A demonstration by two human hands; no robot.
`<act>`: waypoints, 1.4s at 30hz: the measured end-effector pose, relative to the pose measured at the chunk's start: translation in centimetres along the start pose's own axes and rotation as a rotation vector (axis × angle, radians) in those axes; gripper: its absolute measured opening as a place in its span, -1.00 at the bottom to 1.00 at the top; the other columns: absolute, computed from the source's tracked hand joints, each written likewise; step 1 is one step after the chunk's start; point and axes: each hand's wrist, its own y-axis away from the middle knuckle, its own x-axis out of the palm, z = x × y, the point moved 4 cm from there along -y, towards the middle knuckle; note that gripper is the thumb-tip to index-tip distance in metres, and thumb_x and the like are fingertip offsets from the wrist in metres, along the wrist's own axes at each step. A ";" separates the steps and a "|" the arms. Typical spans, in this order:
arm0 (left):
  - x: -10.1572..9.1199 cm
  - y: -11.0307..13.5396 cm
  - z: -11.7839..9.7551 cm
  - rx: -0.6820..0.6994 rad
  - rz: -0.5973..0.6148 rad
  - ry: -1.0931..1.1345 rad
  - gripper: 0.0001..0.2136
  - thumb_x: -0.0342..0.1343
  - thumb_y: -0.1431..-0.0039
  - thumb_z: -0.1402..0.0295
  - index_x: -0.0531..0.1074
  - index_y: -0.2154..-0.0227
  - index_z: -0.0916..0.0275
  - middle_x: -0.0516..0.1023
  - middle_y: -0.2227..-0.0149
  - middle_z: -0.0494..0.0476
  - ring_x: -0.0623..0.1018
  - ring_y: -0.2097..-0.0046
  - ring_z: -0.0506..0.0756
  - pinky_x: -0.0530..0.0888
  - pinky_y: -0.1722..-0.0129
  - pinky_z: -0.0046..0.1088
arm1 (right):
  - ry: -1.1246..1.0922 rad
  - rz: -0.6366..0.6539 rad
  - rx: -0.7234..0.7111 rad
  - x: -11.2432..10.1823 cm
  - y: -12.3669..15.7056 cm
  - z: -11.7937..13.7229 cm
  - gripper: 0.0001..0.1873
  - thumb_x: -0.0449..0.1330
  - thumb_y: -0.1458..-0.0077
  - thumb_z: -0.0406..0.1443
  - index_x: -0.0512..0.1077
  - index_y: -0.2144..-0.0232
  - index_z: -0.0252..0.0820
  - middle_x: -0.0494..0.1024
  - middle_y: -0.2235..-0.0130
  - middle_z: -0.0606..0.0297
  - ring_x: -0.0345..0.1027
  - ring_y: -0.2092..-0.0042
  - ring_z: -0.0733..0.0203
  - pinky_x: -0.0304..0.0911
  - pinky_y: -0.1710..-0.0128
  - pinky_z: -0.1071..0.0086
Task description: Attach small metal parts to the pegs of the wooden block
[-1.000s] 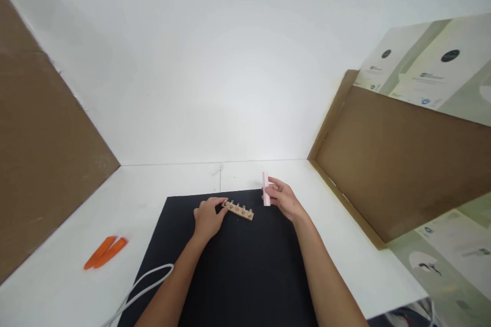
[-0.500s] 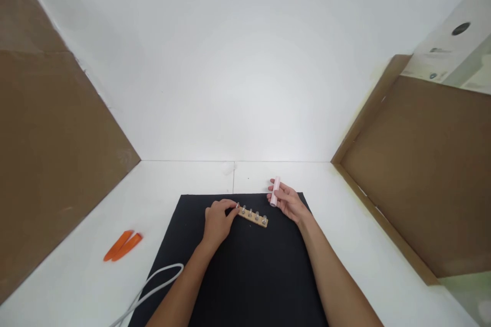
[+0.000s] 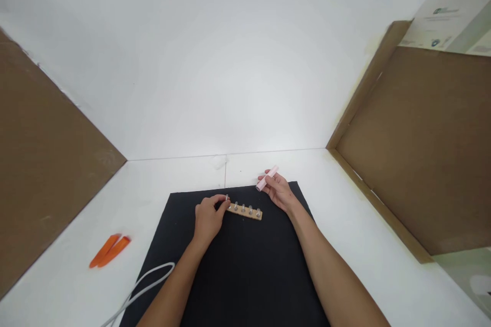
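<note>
A narrow wooden strip [image 3: 245,211] lies on the black mat [image 3: 245,276], with several metal bolts standing in a row along it. My left hand [image 3: 208,219] grips the strip's left end, and its fingers reach the first bolt and hide part of the wood. My right hand [image 3: 278,191] is just beyond the strip's right end, apart from it. That hand holds a pale pink cylindrical tube [image 3: 268,178] in its fingers, tilted across them and raised near the mat's far edge.
Two orange plastic pry tools [image 3: 109,250] lie side by side on the white table [image 3: 69,265] left of the mat. A white cable [image 3: 149,283] curves over the mat's lower left corner. Brown cardboard panels [image 3: 410,148] stand at the right, with another [image 3: 46,179] at the left.
The pink tube has turned from nearly upright to tilted in my right hand. My left hand stays at the strip's left end. The whole scene has shifted in view with head movement.
</note>
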 end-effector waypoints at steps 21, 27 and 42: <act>0.0 0.0 0.4 0.013 -0.134 0.177 -0.82 0.15 -0.09 0.23 0.59 0.32 0.14 0.62 0.36 0.03 0.49 0.35 0.08 0.37 0.29 -0.41 | 0.148 0.013 -0.061 0.6 0.2 -0.3 -0.41 0.48 0.25 -0.34 0.25 0.21 -0.09 0.63 0.31 0.33 0.56 0.24 0.17 0.44 0.20 0.29; -0.2 -2.3 0.2 0.001 -0.123 0.273 -0.77 0.14 -0.06 0.22 0.58 0.32 0.23 0.60 0.46 0.05 0.49 0.46 0.06 0.43 0.37 -0.42 | 0.146 0.007 -0.049 0.4 0.0 -0.8 -0.41 0.48 0.25 -0.32 0.26 0.20 -0.09 0.63 0.30 0.31 0.55 0.24 0.15 0.43 0.19 0.25; 0.9 -4.6 -0.7 0.110 -0.022 0.376 -0.73 0.08 -0.12 0.18 0.58 0.29 0.23 0.61 0.40 0.06 0.53 0.40 0.07 0.47 0.35 -0.43 | 0.175 -0.089 -0.091 2.1 -1.2 -1.2 -0.43 0.47 0.25 -0.30 0.24 0.23 -0.12 0.58 0.37 0.38 0.52 0.31 0.19 0.46 0.29 0.31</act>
